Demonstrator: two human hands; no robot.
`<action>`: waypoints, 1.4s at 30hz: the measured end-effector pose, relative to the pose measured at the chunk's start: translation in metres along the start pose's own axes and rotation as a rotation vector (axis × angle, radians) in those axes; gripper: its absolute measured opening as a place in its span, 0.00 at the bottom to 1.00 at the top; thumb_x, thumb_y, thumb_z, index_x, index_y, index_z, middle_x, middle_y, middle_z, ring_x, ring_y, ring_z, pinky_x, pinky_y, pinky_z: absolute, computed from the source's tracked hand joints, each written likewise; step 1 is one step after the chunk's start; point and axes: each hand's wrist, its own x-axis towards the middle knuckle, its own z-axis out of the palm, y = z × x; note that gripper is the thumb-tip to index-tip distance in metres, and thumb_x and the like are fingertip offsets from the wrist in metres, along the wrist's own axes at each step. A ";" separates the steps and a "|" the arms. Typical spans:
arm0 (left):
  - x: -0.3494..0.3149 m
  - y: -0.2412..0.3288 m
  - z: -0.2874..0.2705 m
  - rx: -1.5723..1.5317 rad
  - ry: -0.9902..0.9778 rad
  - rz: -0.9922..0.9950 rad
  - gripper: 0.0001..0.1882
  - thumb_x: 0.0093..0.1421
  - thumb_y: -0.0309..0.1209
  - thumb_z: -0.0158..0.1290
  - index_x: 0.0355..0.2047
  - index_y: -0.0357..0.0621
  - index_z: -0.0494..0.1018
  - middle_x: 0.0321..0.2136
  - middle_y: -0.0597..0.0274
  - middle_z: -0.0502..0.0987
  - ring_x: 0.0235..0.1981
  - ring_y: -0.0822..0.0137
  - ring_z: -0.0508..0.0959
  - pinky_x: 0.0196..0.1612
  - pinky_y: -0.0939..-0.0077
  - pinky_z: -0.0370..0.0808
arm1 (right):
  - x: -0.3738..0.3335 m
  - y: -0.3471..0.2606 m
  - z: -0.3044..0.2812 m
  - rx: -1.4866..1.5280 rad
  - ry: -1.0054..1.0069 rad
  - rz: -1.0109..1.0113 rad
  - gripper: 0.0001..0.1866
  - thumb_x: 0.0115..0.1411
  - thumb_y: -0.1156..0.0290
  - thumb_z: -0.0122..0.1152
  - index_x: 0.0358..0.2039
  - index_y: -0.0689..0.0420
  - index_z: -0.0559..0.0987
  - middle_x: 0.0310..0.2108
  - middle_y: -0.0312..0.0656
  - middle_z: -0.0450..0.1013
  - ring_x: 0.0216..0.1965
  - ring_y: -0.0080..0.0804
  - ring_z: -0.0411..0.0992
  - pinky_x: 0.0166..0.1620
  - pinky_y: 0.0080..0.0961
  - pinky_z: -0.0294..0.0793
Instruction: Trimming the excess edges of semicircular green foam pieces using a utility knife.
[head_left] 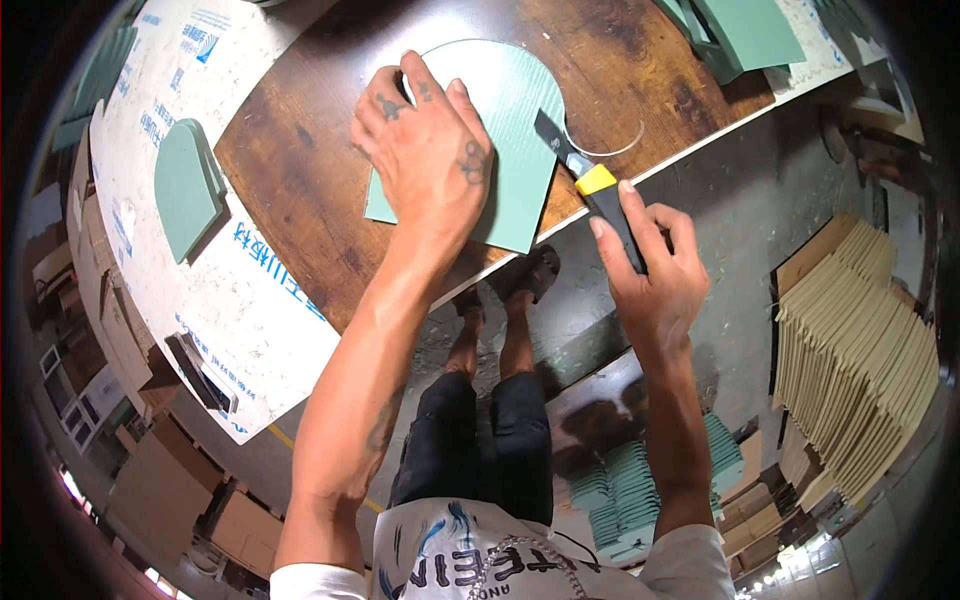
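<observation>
A pale green panel with a rounded far end lies on the brown wood-grain board, its near corner reaching the board's edge. My left hand presses down on it, with the thumb on its face and the bent fingers over its left edge. In my right hand is a utility knife with a black handle, yellow collar and dark blade. The blade rests at the panel's right edge, pointing away from me. From that edge a thin pale strip curls out onto the board.
Another rounded green piece lies on the white printed sheet at left, near a dark curved object. More green pieces sit far right. Below, stacked tan panels and green panels stand right of my legs.
</observation>
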 end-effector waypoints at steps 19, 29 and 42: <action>0.000 -0.010 0.000 -0.037 0.047 0.112 0.24 0.67 0.31 0.49 0.58 0.24 0.64 0.52 0.36 0.67 0.54 0.41 0.67 0.58 0.44 0.65 | 0.104 0.042 0.018 0.097 -0.034 -0.280 0.20 0.54 0.58 0.76 0.47 0.49 0.87 0.32 0.37 0.77 0.26 0.29 0.76 0.26 0.27 0.75; 0.045 -0.022 0.010 0.033 0.073 0.149 0.22 0.71 0.39 0.48 0.54 0.33 0.74 0.52 0.38 0.74 0.57 0.45 0.71 0.64 0.44 0.60 | 0.056 0.044 0.002 0.048 -0.058 -0.244 0.22 0.51 0.63 0.78 0.48 0.52 0.86 0.33 0.38 0.75 0.27 0.32 0.76 0.27 0.29 0.76; 0.029 -0.017 0.011 -0.084 0.115 0.071 0.17 0.67 0.32 0.49 0.49 0.31 0.72 0.47 0.43 0.72 0.53 0.47 0.69 0.61 0.48 0.58 | 0.101 0.046 0.012 0.144 -0.115 -0.239 0.22 0.52 0.63 0.77 0.48 0.50 0.86 0.32 0.40 0.77 0.26 0.32 0.76 0.27 0.29 0.76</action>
